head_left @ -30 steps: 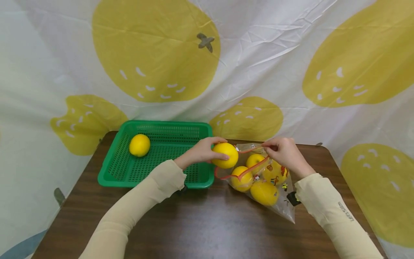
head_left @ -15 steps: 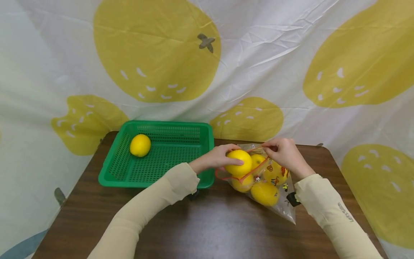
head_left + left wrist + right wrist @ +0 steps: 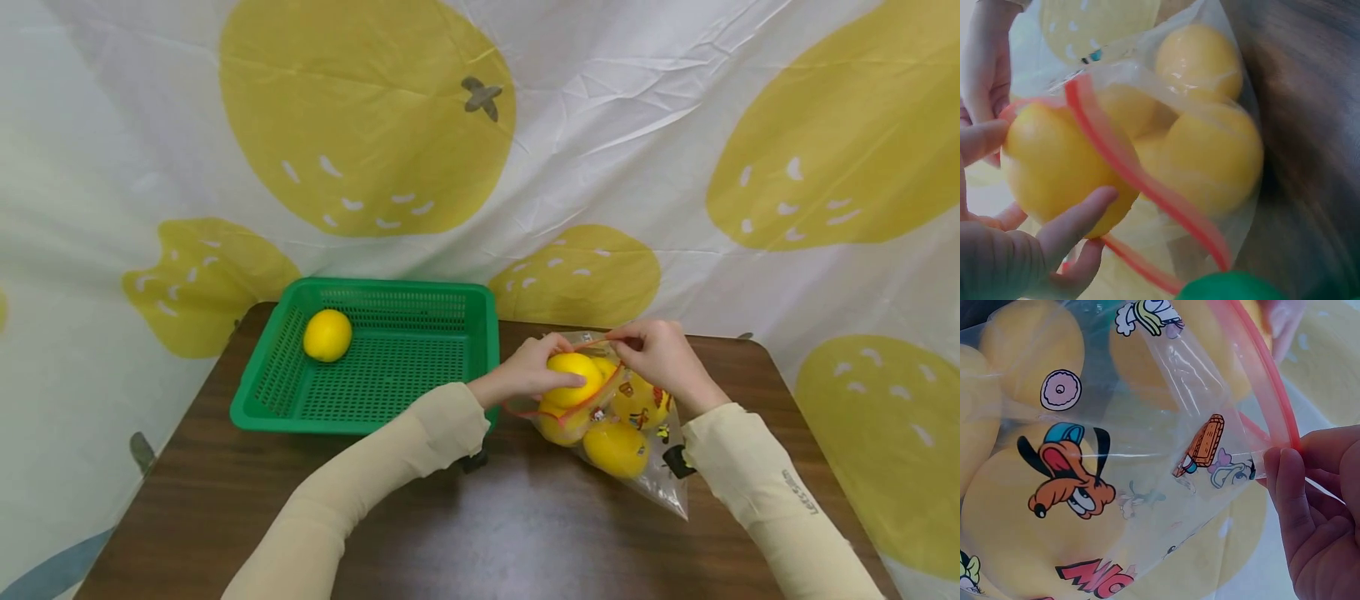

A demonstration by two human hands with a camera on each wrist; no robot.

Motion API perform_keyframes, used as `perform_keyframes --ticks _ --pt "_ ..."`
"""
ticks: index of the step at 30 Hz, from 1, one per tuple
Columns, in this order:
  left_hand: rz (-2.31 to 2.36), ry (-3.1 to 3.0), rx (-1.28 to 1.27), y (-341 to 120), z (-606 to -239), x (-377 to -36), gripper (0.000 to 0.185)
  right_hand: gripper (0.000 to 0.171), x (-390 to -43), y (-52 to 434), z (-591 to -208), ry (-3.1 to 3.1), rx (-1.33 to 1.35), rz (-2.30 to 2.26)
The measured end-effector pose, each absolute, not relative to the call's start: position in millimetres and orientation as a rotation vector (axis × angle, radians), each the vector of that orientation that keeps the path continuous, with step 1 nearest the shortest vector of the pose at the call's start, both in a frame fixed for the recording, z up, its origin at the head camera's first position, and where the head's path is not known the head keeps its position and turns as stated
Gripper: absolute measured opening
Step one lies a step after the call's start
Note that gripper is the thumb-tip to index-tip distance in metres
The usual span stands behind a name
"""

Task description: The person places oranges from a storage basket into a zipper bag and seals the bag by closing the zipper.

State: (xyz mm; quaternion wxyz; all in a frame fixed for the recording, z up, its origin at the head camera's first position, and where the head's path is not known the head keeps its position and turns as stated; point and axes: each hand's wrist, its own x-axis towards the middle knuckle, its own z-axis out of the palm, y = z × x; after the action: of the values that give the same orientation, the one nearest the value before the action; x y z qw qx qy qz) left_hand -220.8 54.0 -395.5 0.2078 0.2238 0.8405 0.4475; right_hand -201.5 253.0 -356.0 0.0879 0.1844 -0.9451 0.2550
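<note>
My left hand (image 3: 531, 367) grips a yellow lemon (image 3: 576, 379) at the mouth of a clear zip bag (image 3: 663, 487). In the left wrist view that lemon (image 3: 1060, 162) sits between the two red zip strips, thumb and fingers spread around it. The bag has cartoon prints and a red zip edge (image 3: 1260, 362). My right hand (image 3: 660, 358) pinches a corner of that edge, as the right wrist view shows. Several lemons (image 3: 615, 448) lie inside the bag. One more lemon (image 3: 327, 335) rests in the green basket (image 3: 251, 392) on the left.
A dark brown wooden table (image 3: 480, 533) carries the basket and the bag side by side. Behind it hangs a white cloth (image 3: 600, 167) printed with large yellow fruit. The basket's right rim stands close to the bag's mouth.
My left hand has moved right with its lemon, from beside the basket's rim into the bag's mouth. The right hand stays at the bag's edge.
</note>
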Motion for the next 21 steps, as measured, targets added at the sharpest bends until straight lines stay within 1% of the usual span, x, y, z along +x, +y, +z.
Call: perform_keyframes --ticks 6,9,15,18,21 --pt "1.323 2.094 0.793 55 -401 -225 0.041 0.014 -201 253 -356 -2.798 0.56 0.766" --pt "1.384 1.961 0.802 54 -398 -227 0.04 0.013 -201 253 -356 -2.797 0.568 0.774" --pt "1.399 2.02 0.802 46 -394 -234 0.035 0.013 -200 252 -354 -2.804 0.559 0.774" --pt "1.379 2.092 0.799 36 -390 -240 0.033 0.013 -200 253 -354 -2.804 0.559 0.77" --pt "1.31 2.224 0.851 19 -385 -251 0.033 0.013 -199 253 -354 -2.806 0.557 0.77"
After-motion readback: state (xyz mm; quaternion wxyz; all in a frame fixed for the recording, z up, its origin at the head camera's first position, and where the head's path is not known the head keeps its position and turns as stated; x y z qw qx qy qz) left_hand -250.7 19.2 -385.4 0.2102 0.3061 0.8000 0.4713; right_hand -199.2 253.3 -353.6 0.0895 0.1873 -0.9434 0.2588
